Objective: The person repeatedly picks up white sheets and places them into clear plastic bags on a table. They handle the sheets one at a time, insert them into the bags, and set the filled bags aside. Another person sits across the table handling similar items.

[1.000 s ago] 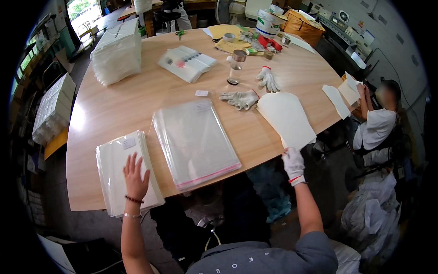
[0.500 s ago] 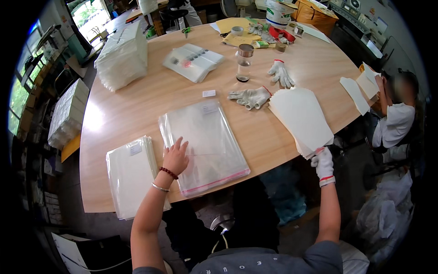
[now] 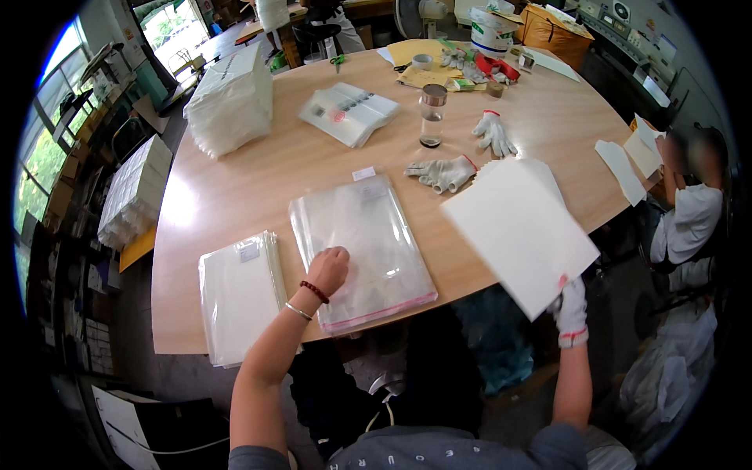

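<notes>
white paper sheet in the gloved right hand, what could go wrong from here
The rectangular white paper sheet juts past the edge of the light wood-toned table, held near one end by the gloved right hand, so it could bend or slip. It overlaps a white paper stack; moving it might drag other sheets. The glossy clear plastic bags could slide if the bare left hand pushes them.

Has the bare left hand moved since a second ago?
Yes, rightward: against the table, the left hand has gone from over the white stack to over the clear bags.
</notes>
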Demonstrator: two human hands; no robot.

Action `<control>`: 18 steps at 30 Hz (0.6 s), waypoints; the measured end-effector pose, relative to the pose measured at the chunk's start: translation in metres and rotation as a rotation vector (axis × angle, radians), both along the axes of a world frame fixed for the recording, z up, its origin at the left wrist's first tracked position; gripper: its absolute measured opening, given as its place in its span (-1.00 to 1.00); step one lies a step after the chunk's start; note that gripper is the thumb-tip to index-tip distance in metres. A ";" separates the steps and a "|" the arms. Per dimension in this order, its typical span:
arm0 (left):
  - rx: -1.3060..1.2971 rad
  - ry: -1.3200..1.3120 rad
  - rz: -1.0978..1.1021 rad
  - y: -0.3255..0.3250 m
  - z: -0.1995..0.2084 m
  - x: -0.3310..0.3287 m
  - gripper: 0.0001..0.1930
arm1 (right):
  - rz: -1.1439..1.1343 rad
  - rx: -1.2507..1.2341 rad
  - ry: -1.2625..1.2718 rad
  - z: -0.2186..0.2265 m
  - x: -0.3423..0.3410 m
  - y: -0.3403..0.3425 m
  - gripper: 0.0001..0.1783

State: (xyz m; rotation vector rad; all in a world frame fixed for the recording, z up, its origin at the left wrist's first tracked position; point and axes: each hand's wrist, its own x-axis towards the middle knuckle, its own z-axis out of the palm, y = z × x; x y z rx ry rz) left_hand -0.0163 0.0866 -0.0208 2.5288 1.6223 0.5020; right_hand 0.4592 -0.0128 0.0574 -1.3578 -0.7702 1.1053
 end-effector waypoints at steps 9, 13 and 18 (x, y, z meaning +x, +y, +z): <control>-0.101 -0.016 0.111 -0.031 -0.005 0.012 -0.89 | 0.403 -0.280 0.401 -0.032 -0.101 -0.096 -0.75; 0.180 -0.018 0.203 -0.057 -0.006 -0.001 -0.75 | 0.234 -0.287 0.376 -0.040 -0.122 -0.098 -0.80; -0.252 -0.419 0.720 -0.074 0.007 -0.011 -0.66 | 0.160 -0.301 0.470 -0.042 -0.137 -0.108 -0.83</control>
